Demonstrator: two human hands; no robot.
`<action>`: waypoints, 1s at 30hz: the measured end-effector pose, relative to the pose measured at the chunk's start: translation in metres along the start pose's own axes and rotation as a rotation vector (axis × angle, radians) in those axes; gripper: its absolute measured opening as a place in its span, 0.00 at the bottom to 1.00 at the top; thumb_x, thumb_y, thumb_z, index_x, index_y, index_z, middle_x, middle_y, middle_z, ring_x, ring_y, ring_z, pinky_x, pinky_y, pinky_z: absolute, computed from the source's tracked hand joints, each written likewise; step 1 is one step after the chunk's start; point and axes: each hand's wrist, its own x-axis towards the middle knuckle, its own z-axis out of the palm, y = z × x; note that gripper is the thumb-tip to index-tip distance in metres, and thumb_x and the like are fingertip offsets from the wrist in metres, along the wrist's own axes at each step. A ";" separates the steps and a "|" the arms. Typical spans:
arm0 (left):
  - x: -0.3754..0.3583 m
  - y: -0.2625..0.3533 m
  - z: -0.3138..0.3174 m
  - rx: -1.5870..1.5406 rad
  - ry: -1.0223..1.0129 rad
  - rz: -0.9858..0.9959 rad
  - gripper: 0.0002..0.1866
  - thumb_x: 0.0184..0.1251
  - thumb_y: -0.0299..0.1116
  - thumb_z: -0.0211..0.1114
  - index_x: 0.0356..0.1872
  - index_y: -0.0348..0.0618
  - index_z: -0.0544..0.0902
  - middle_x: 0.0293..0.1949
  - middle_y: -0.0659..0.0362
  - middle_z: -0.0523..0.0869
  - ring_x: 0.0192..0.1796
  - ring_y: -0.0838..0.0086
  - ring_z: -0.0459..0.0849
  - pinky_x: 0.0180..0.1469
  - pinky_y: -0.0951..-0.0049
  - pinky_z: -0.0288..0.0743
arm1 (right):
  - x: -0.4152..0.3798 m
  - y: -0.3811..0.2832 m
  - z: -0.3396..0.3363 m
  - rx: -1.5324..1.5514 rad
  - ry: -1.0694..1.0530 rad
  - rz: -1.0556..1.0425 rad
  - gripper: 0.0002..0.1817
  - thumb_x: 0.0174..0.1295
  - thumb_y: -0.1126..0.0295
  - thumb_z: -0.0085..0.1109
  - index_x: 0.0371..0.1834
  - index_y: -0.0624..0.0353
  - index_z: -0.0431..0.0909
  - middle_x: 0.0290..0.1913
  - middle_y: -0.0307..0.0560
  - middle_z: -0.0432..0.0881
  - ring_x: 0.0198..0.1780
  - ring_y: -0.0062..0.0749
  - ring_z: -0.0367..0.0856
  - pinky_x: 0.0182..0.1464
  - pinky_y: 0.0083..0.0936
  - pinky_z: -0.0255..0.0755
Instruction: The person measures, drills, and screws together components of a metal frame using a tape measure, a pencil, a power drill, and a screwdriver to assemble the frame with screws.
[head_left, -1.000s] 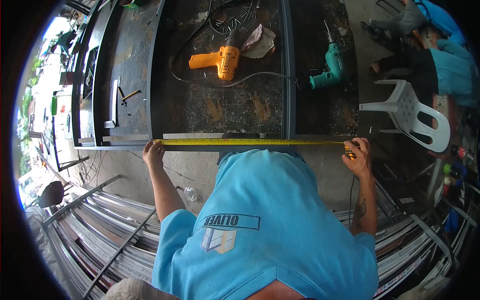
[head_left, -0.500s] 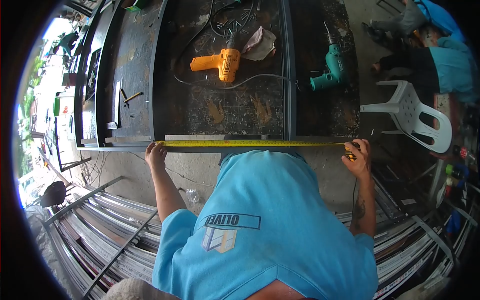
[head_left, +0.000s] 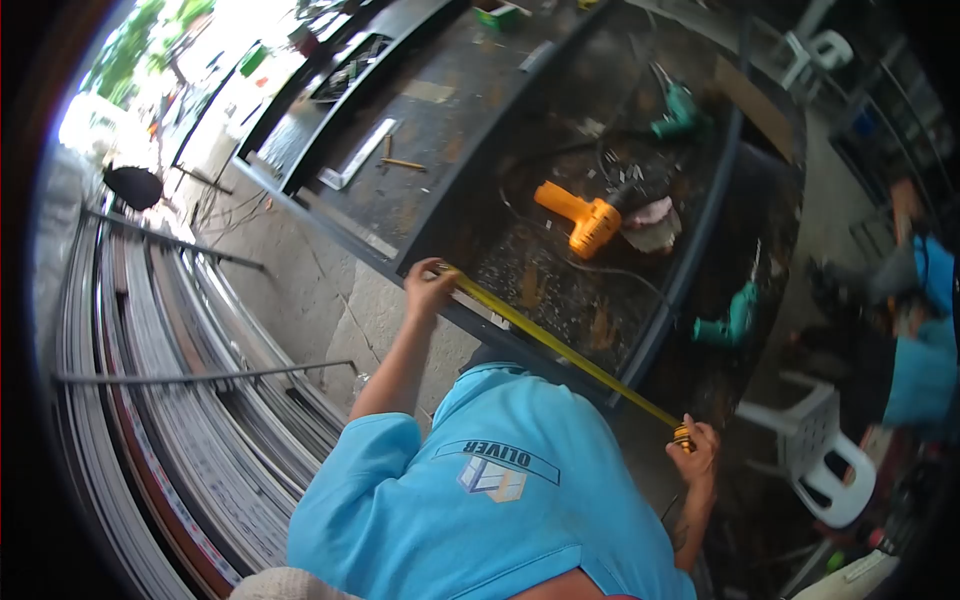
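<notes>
We see the yellow tape measure (head_left: 560, 345) stretched diagonally across the middle of the frame, along the near edge of the dark workbench (head_left: 470, 130). The left hand (head_left: 428, 288) pinches the tape's free end against that edge, fingers curled closed over it. At lower right, the right hand (head_left: 694, 455) grips the tape's case, fingers wrapped around it. An orange drill (head_left: 583, 217) lies beyond the tape.

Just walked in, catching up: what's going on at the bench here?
A person in a blue shirt stretches a yellow tape measure along the near edge of a dark metal frame on the workbench. The left hand pins the tape's end at one corner; the right hand holds the tape case at the other. An orange power drill and two teal drills lie unused on the bench.
</notes>
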 end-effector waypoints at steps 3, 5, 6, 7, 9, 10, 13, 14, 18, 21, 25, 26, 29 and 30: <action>-0.024 -0.010 0.039 -0.068 -0.209 0.134 0.24 0.57 0.28 0.72 0.55 0.39 0.76 0.32 0.56 0.84 0.28 0.76 0.83 0.27 0.76 0.77 | 0.038 -0.055 0.007 -0.003 0.010 -0.083 0.39 0.39 0.61 0.70 0.61 0.60 0.76 0.45 0.58 0.80 0.49 0.56 0.77 0.57 0.45 0.69; -0.040 0.000 0.051 0.051 -0.503 0.072 0.24 0.60 0.32 0.72 0.57 0.39 0.74 0.38 0.54 0.86 0.37 0.73 0.85 0.37 0.74 0.80 | 0.059 -0.098 0.013 -0.007 0.030 -0.090 0.39 0.40 0.61 0.70 0.61 0.60 0.76 0.44 0.58 0.81 0.49 0.56 0.77 0.57 0.45 0.69; -0.041 0.008 0.049 0.041 -0.499 0.081 0.24 0.60 0.32 0.72 0.57 0.39 0.74 0.38 0.54 0.86 0.37 0.73 0.85 0.37 0.74 0.80 | 0.070 -0.116 0.017 0.000 0.034 -0.113 0.39 0.40 0.60 0.70 0.61 0.59 0.75 0.44 0.58 0.81 0.49 0.55 0.78 0.56 0.45 0.69; -0.040 0.016 0.046 0.094 -0.774 0.128 0.26 0.62 0.34 0.71 0.59 0.39 0.73 0.41 0.53 0.86 0.41 0.72 0.85 0.42 0.72 0.80 | 0.079 -0.133 0.022 0.005 0.040 -0.135 0.39 0.40 0.60 0.70 0.62 0.59 0.75 0.44 0.58 0.81 0.48 0.55 0.78 0.56 0.44 0.69; -0.030 0.031 0.038 0.136 -1.054 0.183 0.28 0.63 0.37 0.71 0.62 0.39 0.72 0.44 0.52 0.86 0.45 0.72 0.85 0.47 0.71 0.80 | 0.097 -0.163 0.036 -0.013 0.071 -0.195 0.39 0.41 0.59 0.71 0.61 0.59 0.75 0.44 0.58 0.81 0.47 0.53 0.79 0.56 0.43 0.70; -0.018 0.038 0.027 0.178 -0.999 0.176 0.29 0.64 0.38 0.71 0.63 0.40 0.72 0.44 0.51 0.86 0.47 0.72 0.84 0.50 0.71 0.79 | 0.107 -0.180 0.044 -0.004 0.079 -0.188 0.38 0.42 0.58 0.71 0.62 0.59 0.75 0.45 0.58 0.81 0.47 0.54 0.79 0.55 0.43 0.70; 0.038 0.041 -0.014 0.085 -0.741 0.169 0.27 0.64 0.39 0.69 0.60 0.36 0.75 0.45 0.51 0.87 0.49 0.70 0.84 0.53 0.69 0.77 | 0.133 -0.236 0.079 0.174 0.153 0.001 0.37 0.46 0.56 0.71 0.62 0.59 0.75 0.45 0.58 0.81 0.48 0.55 0.80 0.53 0.44 0.73; 0.063 0.037 -0.031 0.083 -0.665 0.188 0.26 0.64 0.39 0.69 0.59 0.36 0.75 0.44 0.51 0.87 0.49 0.70 0.84 0.52 0.70 0.77 | 0.146 -0.248 0.094 0.129 0.173 -0.036 0.38 0.46 0.56 0.71 0.62 0.59 0.74 0.46 0.59 0.81 0.48 0.55 0.80 0.52 0.44 0.73; 0.176 0.040 -0.099 0.117 -0.449 0.241 0.23 0.64 0.35 0.68 0.56 0.34 0.77 0.44 0.50 0.87 0.47 0.71 0.85 0.48 0.71 0.79 | 0.199 -0.278 0.170 0.074 0.295 -0.073 0.39 0.45 0.58 0.73 0.63 0.60 0.73 0.47 0.60 0.79 0.50 0.57 0.77 0.53 0.45 0.72; 0.269 0.053 -0.130 0.186 -0.349 0.289 0.21 0.63 0.35 0.68 0.55 0.35 0.78 0.42 0.51 0.88 0.45 0.71 0.86 0.48 0.71 0.79 | 0.235 -0.304 0.215 -0.017 0.404 -0.034 0.39 0.43 0.62 0.75 0.62 0.59 0.73 0.47 0.57 0.78 0.50 0.55 0.75 0.54 0.45 0.71; 0.382 0.090 -0.136 0.344 -0.217 0.428 0.19 0.59 0.36 0.68 0.50 0.39 0.81 0.42 0.51 0.88 0.44 0.65 0.88 0.48 0.70 0.79 | 0.260 -0.344 0.236 -0.313 0.398 0.206 0.40 0.43 0.59 0.76 0.62 0.56 0.73 0.55 0.56 0.74 0.55 0.55 0.73 0.56 0.47 0.69; 0.403 0.105 -0.133 0.413 -0.196 0.522 0.19 0.55 0.36 0.70 0.48 0.41 0.82 0.42 0.51 0.88 0.45 0.58 0.86 0.51 0.67 0.77 | 0.265 -0.357 0.233 -0.406 0.397 0.255 0.38 0.43 0.58 0.76 0.60 0.56 0.74 0.56 0.56 0.73 0.55 0.55 0.72 0.56 0.48 0.69; 0.482 0.130 -0.107 0.616 -0.122 0.874 0.19 0.52 0.38 0.70 0.46 0.46 0.83 0.50 0.55 0.82 0.57 0.57 0.76 0.61 0.61 0.69 | 0.313 -0.396 0.215 -0.295 0.533 0.173 0.23 0.48 0.63 0.73 0.48 0.59 0.81 0.49 0.55 0.78 0.52 0.52 0.76 0.53 0.40 0.72; 0.506 0.137 -0.095 0.664 -0.162 0.906 0.20 0.52 0.38 0.71 0.48 0.47 0.81 0.54 0.55 0.79 0.61 0.56 0.72 0.63 0.59 0.66 | 0.346 -0.412 0.206 -0.223 0.568 0.031 0.20 0.49 0.65 0.71 0.46 0.60 0.82 0.46 0.54 0.79 0.49 0.51 0.77 0.52 0.38 0.72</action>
